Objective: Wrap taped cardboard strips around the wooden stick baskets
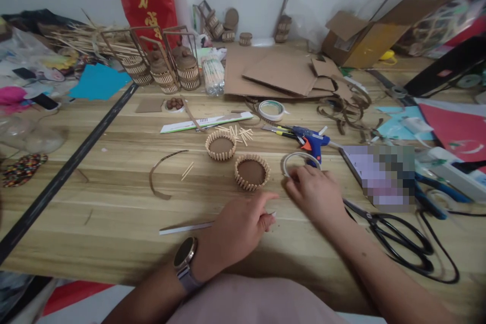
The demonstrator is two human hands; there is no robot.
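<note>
My left hand, with a watch on its wrist, is low over the table's front. Its fingers are closed on a narrow white strip, which runs under the palm and shows again by the fingertips. My right hand pinches the near edge of a white tape roll. Just beyond my left hand sits a round cardboard tray ringed with short wooden sticks. A second such tray stands behind it, to the left. Past the tape roll lies a blue glue gun.
Black-handled scissors and a phone lie to the right. Loose sticks, another tape roll and cardboard sheets are farther back. Small handled baskets stand at back left, a cardboard box at back right.
</note>
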